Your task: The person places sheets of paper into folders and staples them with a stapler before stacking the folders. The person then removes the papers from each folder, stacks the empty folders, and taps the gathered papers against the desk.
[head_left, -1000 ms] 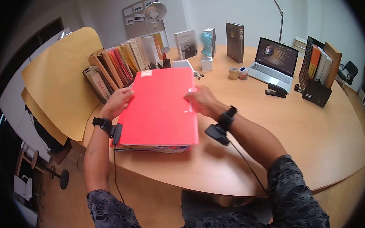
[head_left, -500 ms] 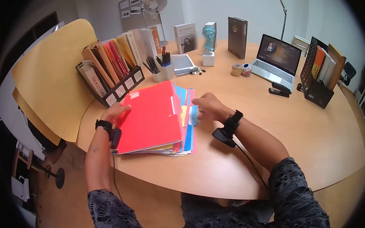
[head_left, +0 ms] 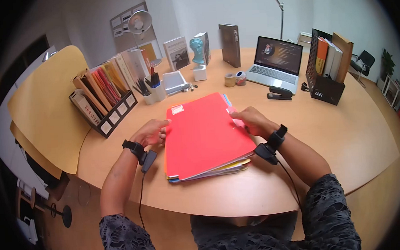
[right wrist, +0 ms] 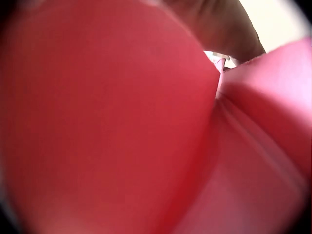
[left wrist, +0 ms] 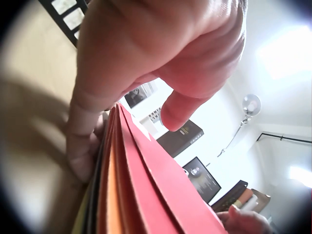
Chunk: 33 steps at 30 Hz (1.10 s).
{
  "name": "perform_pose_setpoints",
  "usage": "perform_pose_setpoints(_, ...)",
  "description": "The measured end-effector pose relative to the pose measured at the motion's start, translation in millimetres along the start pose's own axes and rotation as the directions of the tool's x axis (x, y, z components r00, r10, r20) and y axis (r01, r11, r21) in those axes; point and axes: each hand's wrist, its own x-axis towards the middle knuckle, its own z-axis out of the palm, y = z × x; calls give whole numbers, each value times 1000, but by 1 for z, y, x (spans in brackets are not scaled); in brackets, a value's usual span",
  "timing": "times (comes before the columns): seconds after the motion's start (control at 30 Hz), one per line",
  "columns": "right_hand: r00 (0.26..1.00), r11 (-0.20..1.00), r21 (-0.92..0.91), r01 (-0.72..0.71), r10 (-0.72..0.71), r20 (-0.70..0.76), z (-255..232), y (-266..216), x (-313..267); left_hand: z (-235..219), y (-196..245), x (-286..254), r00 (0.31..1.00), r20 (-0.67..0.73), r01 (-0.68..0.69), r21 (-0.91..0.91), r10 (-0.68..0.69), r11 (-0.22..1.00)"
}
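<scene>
A red folder [head_left: 207,138] with a white label tops a stack of coloured folders [head_left: 224,170] near the table's front. At its left edge, the left hand [head_left: 151,132] has its thumb over the top and its fingers curled along the side, as the left wrist view also shows of the hand [left wrist: 146,48] and folder edges [left wrist: 141,180]. On the opposite edge, the right hand [head_left: 255,121] grips the tabbed side, thumb on top. Red folder surfaces [right wrist: 107,122] fill most of the right wrist view and hide the right fingertips.
Behind the stack are a pen holder [head_left: 155,92], a white tray [head_left: 175,82], a teal bust [head_left: 198,51] and tape rolls [head_left: 230,80]. A file rack [head_left: 115,116] stands left; a stapler [head_left: 279,94], a laptop [head_left: 273,75] and a black book holder [head_left: 327,91] are to the right.
The fanned-out lower folders are now mostly lined up under the red one. The stack sits farther right and is turned. The right hand has closed on its right edge.
</scene>
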Motion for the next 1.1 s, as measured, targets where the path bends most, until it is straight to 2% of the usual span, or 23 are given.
perform_pose_setpoints(0.07, 999, 999, -32, -30, 29, -34, -35, 6, -4, 31, -2, 2, 998, 61, 8, -11, -7, 1000)
perform_pose_setpoints(0.13, 997, 993, 111, -46, 52, -55, -58, 10, -13, 65, 3, -7, 999, 36, -5, -7, 5, 1000)
perform_pose_setpoints(0.2, 991, 987, 136, -82, 95, -95, -75, 14, -27, 82, 1, -3, 995, 96, -11, -21, 13, 1000)
perform_pose_setpoints(0.27, 981, 942, 277, -191, 178, 72, -85, 16, -42, 110, 0, -4, 996, 78, -34, -39, 37, 999)
perform_pose_setpoints(0.33, 973, 950, 214, -229, 217, 79, -89, 6, -60, 121, -2, 3, 993, 101, -50, -42, 54, 998)
perform_pose_setpoints(0.4, 977, 961, 200, -191, 167, 132, -99, 9, -74, 129, -4, 13, 986, 161, -42, 12, 40, 999)
perform_pose_setpoints(0.43, 979, 961, 202, -188, 166, 120, -103, 13, -79, 138, -4, 13, 984, 173, -44, 14, 40, 999)
perform_pose_setpoints(0.5, 997, 975, 214, -53, 38, 74, -107, 21, -86, 157, -2, 8, 986, 119, -112, -9, 113, 994)
perform_pose_setpoints(0.6, 999, 963, 269, 27, -37, 31, -113, 17, -93, 155, -6, 26, 973, 179, -140, -54, 147, 989)
perform_pose_setpoints(0.63, 996, 969, 232, 85, -92, 22, -115, 10, -96, 156, -5, 34, 970, 185, -150, -49, 156, 988)
perform_pose_setpoints(0.67, 995, 968, 233, 94, -100, 15, -119, 6, -96, 155, -4, 42, 947, 260, -141, -192, 189, 971)
perform_pose_setpoints(0.7, 979, 962, 190, 196, -203, 20, -125, 0, -95, 157, -2, 46, 917, 327, -114, -334, 229, 936)
perform_pose_setpoints(0.73, 953, 945, 144, 295, -302, 31, -128, -8, -95, 169, 7, 39, 914, 331, -117, -335, 233, 935)
perform_pose_setpoints(0.77, 952, 944, 140, 298, -305, 27, -130, -16, -97, 182, 19, 32, 872, 319, -254, -354, 371, 900)
perform_pose_setpoints(0.8, 901, 900, 51, 434, -434, -7, -125, -31, -108, 193, 33, 21, 810, 304, -384, -369, 501, 846)
perform_pose_setpoints(0.83, 834, 834, -40, 550, -551, -29, -123, -43, -117, 198, 46, 16, 744, 327, -497, -312, 582, 810)
perform_pose_setpoints(0.87, 835, 836, -44, 547, -549, -34, -126, -51, -121, 206, 57, 9, 744, 332, -492, -315, 580, 811)
perform_pose_setpoints(0.93, 766, 772, -182, 609, -632, -116, -134, -65, -125, 225, 76, -3, 574, 238, -743, -250, 783, 621)
perform_pose_setpoints(0.97, 764, 759, -222, 612, -640, -82, -140, -68, -126, 229, 81, -3, 580, 242, -736, -255, 778, 627)
perform_pose_setpoints(1.03, 761, 755, -251, 606, -642, -93, -143, -67, -127, 233, 84, -1, 495, 231, -828, -168, 838, 536)
perform_pose_setpoints(1.07, 752, 743, -278, 609, -652, -97, -144, -67, -129, 235, 82, 1, 501, 230, -823, -172, 834, 542)
perform_pose_setpoints(1.1, 790, 778, -273, 566, -606, -89, -146, -70, -136, 238, 81, 2, 447, 224, -852, -188, 866, 489)
